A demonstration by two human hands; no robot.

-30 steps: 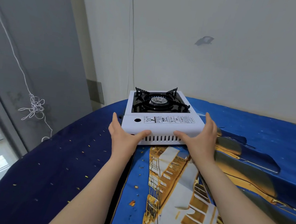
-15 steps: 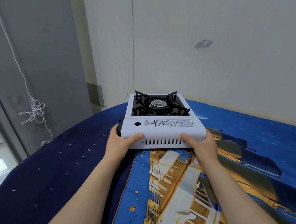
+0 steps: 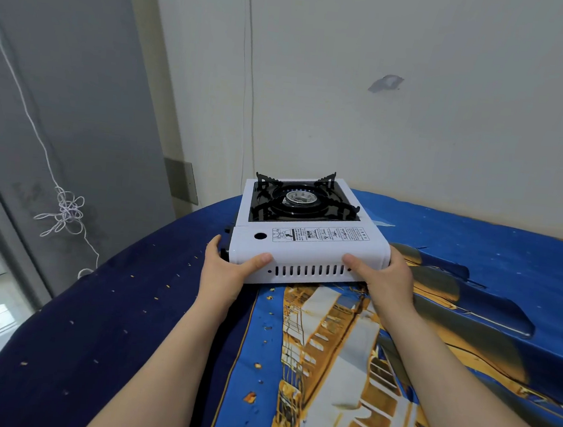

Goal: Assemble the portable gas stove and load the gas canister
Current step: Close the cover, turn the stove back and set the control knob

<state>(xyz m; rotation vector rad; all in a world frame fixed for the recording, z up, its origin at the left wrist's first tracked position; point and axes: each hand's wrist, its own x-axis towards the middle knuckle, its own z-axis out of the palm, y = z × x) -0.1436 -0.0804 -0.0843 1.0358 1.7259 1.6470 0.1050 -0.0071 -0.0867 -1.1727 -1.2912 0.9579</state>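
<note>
A white portable gas stove [image 3: 308,243] stands on a blue printed cloth, its vented side facing me. Its black pan support [image 3: 303,200] sits upright around the round burner. The canister compartment lid, with a warning label, is down. My left hand [image 3: 225,270] grips the stove's near left corner, thumb on the vented side. My right hand [image 3: 382,274] grips the near right corner the same way. No gas canister is in view.
The cloth-covered surface [image 3: 471,300] ends in a curved edge at the left. Behind the stove rises a pale wall [image 3: 421,106]. At the left stands a grey door [image 3: 44,87] with a knotted white cord [image 3: 67,213] hanging on it.
Both hands closed onto the stove's near corners. The stove has slid a little toward me and turned slightly.
</note>
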